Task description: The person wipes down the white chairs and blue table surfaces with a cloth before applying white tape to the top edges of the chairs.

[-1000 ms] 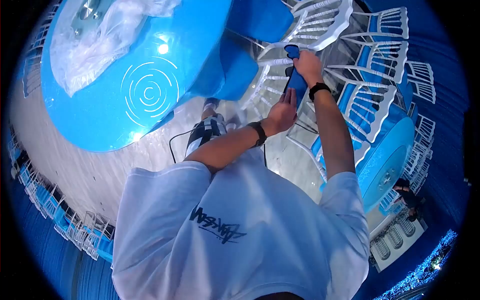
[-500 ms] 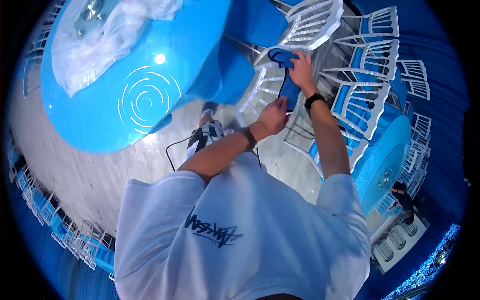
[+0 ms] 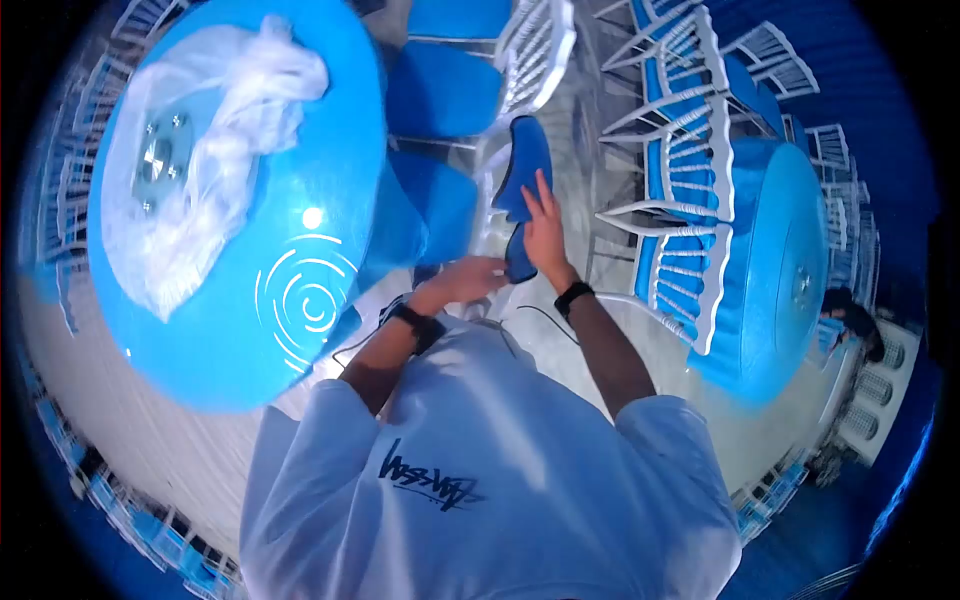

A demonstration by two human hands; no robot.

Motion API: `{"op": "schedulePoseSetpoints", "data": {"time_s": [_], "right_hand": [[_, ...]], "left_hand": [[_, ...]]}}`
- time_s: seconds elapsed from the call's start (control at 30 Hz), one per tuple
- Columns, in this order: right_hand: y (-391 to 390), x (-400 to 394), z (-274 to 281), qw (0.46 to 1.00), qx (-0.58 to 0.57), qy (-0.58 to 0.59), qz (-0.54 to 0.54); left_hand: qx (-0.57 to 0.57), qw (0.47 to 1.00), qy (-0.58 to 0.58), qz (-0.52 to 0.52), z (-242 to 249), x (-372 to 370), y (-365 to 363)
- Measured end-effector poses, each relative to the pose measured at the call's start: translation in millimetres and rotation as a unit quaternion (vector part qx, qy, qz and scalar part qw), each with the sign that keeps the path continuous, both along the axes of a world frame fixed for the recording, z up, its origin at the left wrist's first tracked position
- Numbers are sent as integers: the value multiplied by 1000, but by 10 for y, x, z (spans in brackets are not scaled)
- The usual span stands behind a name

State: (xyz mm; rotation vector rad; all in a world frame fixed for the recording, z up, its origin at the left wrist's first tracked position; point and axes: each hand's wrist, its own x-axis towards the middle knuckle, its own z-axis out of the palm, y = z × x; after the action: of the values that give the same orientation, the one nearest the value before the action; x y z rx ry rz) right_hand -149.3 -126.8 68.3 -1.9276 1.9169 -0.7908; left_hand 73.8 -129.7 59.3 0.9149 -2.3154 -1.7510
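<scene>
A blue chair seat pad [image 3: 530, 165] with a dark edge is in front of me, beside a white chair [image 3: 540, 55]. Its lower end [image 3: 518, 255] bends or overlaps, so its whole shape is hard to read. My right hand [image 3: 543, 235] lies against the pad from the right with its fingers stretched and apart. At the bottom end, my left hand [image 3: 470, 280] pinches the pad's edge from the left, its fingertips partly hidden. Both wrists wear dark bands.
On my left stands a round blue table [image 3: 230, 370] with crumpled clear plastic sheeting [image 3: 215, 190] on it. Blue-seated chairs [image 3: 445, 90] line its side. White spindle-back chairs [image 3: 690, 250] surround another blue table [image 3: 790, 270] to the right. A person [image 3: 855, 325] is at far right.
My view has turned, and the tables and chairs shift within it. My right hand has gone from gripping the pad's upper end to lying lower with fingers spread. The left stays at the lower end.
</scene>
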Motion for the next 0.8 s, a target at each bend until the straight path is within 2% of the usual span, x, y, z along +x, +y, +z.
{"op": "schedulePoseSetpoints", "data": {"time_s": [0.07,0.17,0.27,0.37,0.47,0.57,0.63,0.67,0.7,0.77,0.8], "right_hand": [[285,176,32,999,17,-27,-38],[638,472,230,993,33,-78,-87],[1030,744,163,992,55,-51,-100],[1474,1108,71,989,87,-34,-116],[1834,1469,-34,986,96,-48,-124],[2018,1477,-106,974,175,-72,-126],[1960,1407,-60,962,202,-103,-151],[1889,1312,-78,972,158,-103,-141],[1820,1236,-112,979,117,-105,-128],[1582,1061,-223,980,156,-49,-110],[1430,956,-184,986,132,-28,-99]], "left_hand": [[72,997,-6,6,26,269,-104],[46,992,-39,111,-502,771,-247],[20,953,-190,234,-451,1132,-621],[-196,904,-142,352,-779,1497,-799],[-313,869,-183,337,-957,1687,-954],[-388,845,-237,282,-1137,1794,-929],[-395,851,-184,292,-1323,1844,-932],[-404,843,-196,295,-1425,1814,-917],[-421,850,-149,279,-1520,1919,-885],[-439,809,-277,277,-1427,1796,-791],[-443,801,-291,277,-1427,1724,-810]]}}
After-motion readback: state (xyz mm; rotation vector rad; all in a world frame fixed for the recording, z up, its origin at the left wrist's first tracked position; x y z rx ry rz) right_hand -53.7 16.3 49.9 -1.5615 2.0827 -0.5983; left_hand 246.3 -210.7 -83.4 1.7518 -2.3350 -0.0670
